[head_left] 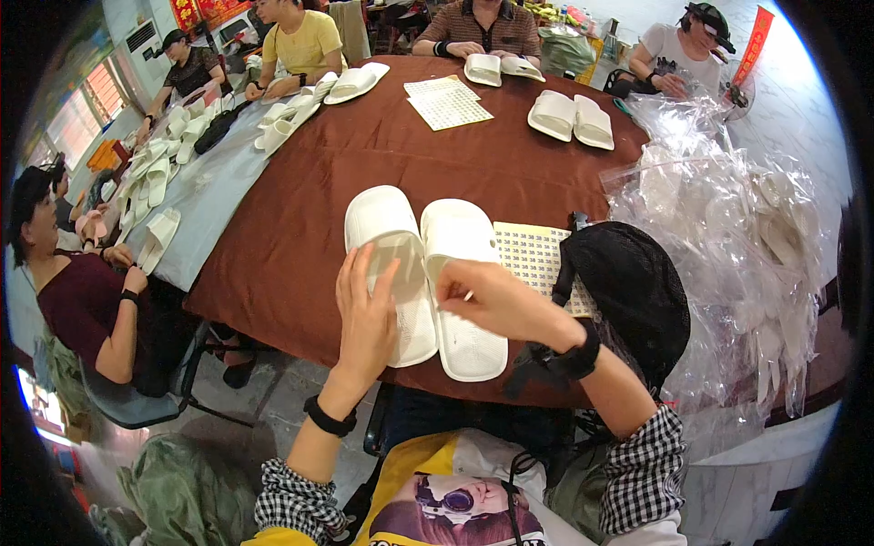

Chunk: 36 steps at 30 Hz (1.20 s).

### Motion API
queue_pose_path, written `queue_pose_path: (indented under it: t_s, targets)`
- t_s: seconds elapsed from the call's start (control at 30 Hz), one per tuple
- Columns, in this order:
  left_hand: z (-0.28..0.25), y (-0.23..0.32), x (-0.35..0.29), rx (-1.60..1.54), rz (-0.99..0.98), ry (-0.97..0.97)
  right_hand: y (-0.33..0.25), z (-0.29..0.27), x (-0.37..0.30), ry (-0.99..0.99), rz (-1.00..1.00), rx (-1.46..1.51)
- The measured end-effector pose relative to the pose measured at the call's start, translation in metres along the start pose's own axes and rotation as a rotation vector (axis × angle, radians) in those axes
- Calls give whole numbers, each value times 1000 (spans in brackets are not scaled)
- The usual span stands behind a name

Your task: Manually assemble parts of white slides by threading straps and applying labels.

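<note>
Splaying across a matte white, round-toed slipper [379, 211], the left hand [366, 317] neighbours the curled right hand [501, 298], whose grip is unclear.

right slipper [472, 345] partly behind right hand [503, 300]

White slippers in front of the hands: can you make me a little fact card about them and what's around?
left slipper: white, on brown cloth
right slipper: white, beside it
left grip: open, at left slipper
right grip: fingers bunched, over right slipper; contents unclear
printed sheet: right of slippers, partly under black mesh item
clear plastic bags: heaped at right
</note>
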State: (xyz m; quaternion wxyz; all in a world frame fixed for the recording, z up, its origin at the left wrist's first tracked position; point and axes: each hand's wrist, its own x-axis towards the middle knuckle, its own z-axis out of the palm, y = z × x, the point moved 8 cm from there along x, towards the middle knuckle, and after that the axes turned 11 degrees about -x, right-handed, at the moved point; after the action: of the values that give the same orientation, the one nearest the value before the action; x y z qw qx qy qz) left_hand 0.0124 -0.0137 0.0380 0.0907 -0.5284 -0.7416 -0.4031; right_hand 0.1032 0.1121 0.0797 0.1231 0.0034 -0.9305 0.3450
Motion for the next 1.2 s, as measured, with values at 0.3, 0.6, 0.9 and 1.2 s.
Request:
queue_pose_path:
  t_s: [0.3,0.6,0.9,1.2]
  targets:
    - [9,-30,-22,-113,-116,96,16,65,39,2,-22,-372]
    - [8,-33,-25,-173,-166,113,22,81,58,-96,-34,-532]
    - [7,-30,-23,-169,-143,152,11,76,57,-77,-76,-568]
    - [4,-29,-24,-148,-126,154,14,72,54,-19,-78,-425]
